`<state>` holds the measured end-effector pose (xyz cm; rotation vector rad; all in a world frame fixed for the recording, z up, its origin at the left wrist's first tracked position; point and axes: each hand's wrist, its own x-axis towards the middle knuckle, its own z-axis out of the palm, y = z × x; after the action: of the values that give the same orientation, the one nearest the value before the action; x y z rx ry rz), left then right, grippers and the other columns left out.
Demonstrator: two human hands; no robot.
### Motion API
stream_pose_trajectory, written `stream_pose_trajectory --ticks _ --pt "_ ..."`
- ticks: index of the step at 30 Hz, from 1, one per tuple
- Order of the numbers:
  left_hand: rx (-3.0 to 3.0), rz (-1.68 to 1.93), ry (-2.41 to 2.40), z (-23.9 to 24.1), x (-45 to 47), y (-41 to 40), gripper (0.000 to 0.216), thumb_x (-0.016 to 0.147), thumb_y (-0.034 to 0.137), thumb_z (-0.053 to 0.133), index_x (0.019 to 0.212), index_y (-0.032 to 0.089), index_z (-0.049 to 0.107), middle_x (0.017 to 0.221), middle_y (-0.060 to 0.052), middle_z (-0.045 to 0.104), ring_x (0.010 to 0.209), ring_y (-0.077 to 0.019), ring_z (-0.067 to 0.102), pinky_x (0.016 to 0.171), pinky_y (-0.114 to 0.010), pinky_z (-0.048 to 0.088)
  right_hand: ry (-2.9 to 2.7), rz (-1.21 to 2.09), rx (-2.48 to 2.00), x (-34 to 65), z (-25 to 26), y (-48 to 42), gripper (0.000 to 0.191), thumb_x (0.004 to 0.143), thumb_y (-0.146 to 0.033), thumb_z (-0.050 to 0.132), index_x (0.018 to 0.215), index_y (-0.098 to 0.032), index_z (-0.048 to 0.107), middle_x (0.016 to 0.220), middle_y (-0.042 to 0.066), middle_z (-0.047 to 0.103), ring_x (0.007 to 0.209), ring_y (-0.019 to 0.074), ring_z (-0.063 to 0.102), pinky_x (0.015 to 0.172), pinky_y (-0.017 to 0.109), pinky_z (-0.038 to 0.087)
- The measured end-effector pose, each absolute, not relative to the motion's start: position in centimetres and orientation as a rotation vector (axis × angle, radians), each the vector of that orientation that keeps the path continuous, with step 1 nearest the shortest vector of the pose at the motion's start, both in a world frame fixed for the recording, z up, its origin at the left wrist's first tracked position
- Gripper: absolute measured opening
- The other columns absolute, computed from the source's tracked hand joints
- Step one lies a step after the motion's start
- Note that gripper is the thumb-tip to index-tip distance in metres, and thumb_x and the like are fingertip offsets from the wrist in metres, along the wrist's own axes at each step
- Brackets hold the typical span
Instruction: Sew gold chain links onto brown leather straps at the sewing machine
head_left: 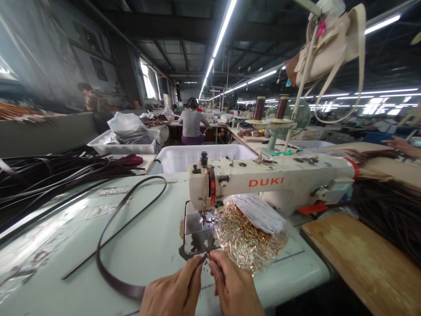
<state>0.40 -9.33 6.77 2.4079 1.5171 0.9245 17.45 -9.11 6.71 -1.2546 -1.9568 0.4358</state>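
Closest to the camera, the left hand (173,292) and right hand (235,289) are pressed close together at the front edge of the bench (66,245), both pinching the end of a dark leather strap (113,237) right in front of the metal needle plate (197,232). Looks like they're fiddling with a small bit at the strap tip, too tiny to make out. The rest of the strap loops off to the left across the bench in a big curve.

Going by that, the strap end isn't under the needle yet, so I'd say no stitching on this piece so far, just lining up.

Just right of the plate sits a clear bag of gold metal rings (250,237), tucked under the arm of the sewing machine (272,180). Further left there's a pile of dark straps (49,175). Beyond that, white bins (197,158) and a seated person (192,123) at another bench.
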Motion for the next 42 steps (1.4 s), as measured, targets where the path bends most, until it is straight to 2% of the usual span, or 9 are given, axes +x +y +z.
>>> stream_pose_trajectory --ticks 5,8,11,14,19,22,29,35,42 --pt "2.214 0.778 1.205 7.9 -0.9 -8.5 0.035 0.098 0.031 0.034 0.132 0.027 0.033 0.098 -0.002 0.066 0.091 -0.0143 0.065 0.079 -0.021 0.05 -2.173 0.603 -1.147 18.5 9.0 -8.5 0.026 0.099 -0.03 0.036 0.1 -0.019 0.06 0.075 0.0 0.062 0.059 0.0107 0.055 0.062 0.02 0.041" --pt "2.275 0.7 1.059 8.5 -2.0 -8.3 0.034 0.097 0.03 0.04 0.131 0.031 0.039 0.124 -0.003 0.058 0.114 -0.0148 0.056 0.095 -0.021 0.043 -2.313 0.747 -1.041 19.2 10.6 -7.8 0.027 0.099 -0.03 0.039 0.083 -0.019 0.059 0.073 -0.001 0.061 0.067 0.0102 0.056 0.066 0.019 0.039" --pt "2.241 0.692 1.026 8.8 -2.4 -8.4 0.024 0.096 0.026 0.041 0.119 0.03 0.048 0.118 0.0 0.059 0.105 -0.0136 0.058 0.086 -0.019 0.045 -2.385 0.878 -1.033 19.8 11.4 -7.4 0.033 0.099 -0.033 0.04 0.073 -0.018 0.054 0.065 -0.003 0.056 0.061 0.0085 0.053 0.064 0.019 0.039" --pt "2.22 0.637 1.047 8.8 -2.2 -8.4 0.013 0.097 0.026 0.039 0.105 0.026 0.049 0.103 0.001 0.06 0.092 -0.0127 0.059 0.08 -0.02 0.044 -2.376 0.954 -1.034 19.8 11.6 -7.3 0.035 0.1 -0.035 0.038 0.077 -0.018 0.058 0.068 -0.003 0.06 0.065 0.0087 0.057 0.069 0.018 0.041" --pt "2.375 0.599 1.088 8.2 -1.7 -8.0 0.023 0.099 0.027 0.029 0.085 0.019 0.045 0.078 -0.001 0.055 0.07 -0.0138 0.054 0.063 -0.024 0.038 -2.384 0.836 -1.121 18.8 11.5 -7.4 0.022 0.097 -0.032 0.047 0.087 -0.019 0.061 0.081 -0.002 0.066 0.079 0.0118 0.061 0.073 0.021 0.04" --pt "2.375 0.611 1.11 7.8 -1.5 -7.9 0.025 0.098 0.027 0.028 0.086 0.018 0.047 0.076 -0.001 0.055 0.068 -0.0146 0.053 0.061 -0.026 0.036 -2.35 0.708 -1.244 18.3 10.9 -7.5 0.022 0.089 -0.039 0.059 0.081 -0.019 0.058 0.078 -0.002 0.065 0.074 0.0134 0.06 0.065 0.023 0.037" --pt "2.038 0.543 1.114 8.5 -1.9 -8.1 0.022 0.097 0.033 0.038 0.099 0.025 0.058 0.079 0.004 0.064 0.076 -0.0116 0.059 0.074 -0.021 0.039 -2.308 0.634 -1.181 18.6 10.0 -7.9 0.019 0.093 -0.033 0.051 0.08 -0.019 0.055 0.075 -0.001 0.061 0.07 0.0125 0.056 0.062 0.023 0.035" --pt "1.922 0.604 1.195 8.9 -2.0 -7.6 0.02 0.094 0.037 0.044 0.097 0.026 0.062 0.063 0.007 0.061 0.061 -0.0099 0.058 0.066 -0.019 0.039 -2.164 0.606 -1.168 18.1 9.9 -8.1 0.02 0.086 -0.029 0.055 0.07 -0.018 0.052 0.063 -0.002 0.052 0.058 0.0111 0.048 0.056 0.024 0.032" --pt "2.116 0.632 1.027 10.1 -2.0 -4.8 0.019 0.095 0.03 0.043 0.09 0.023 0.06 0.087 0.003 0.06 0.081 -0.0112 0.056 0.074 -0.021 0.038 -1.801 1.167 -1.19 17.7 8.6 -6.5 0.02 0.085 -0.032 0.057 0.073 -0.016 0.054 0.059 -0.002 0.058 0.049 0.0103 0.052 0.05 0.02 0.041"
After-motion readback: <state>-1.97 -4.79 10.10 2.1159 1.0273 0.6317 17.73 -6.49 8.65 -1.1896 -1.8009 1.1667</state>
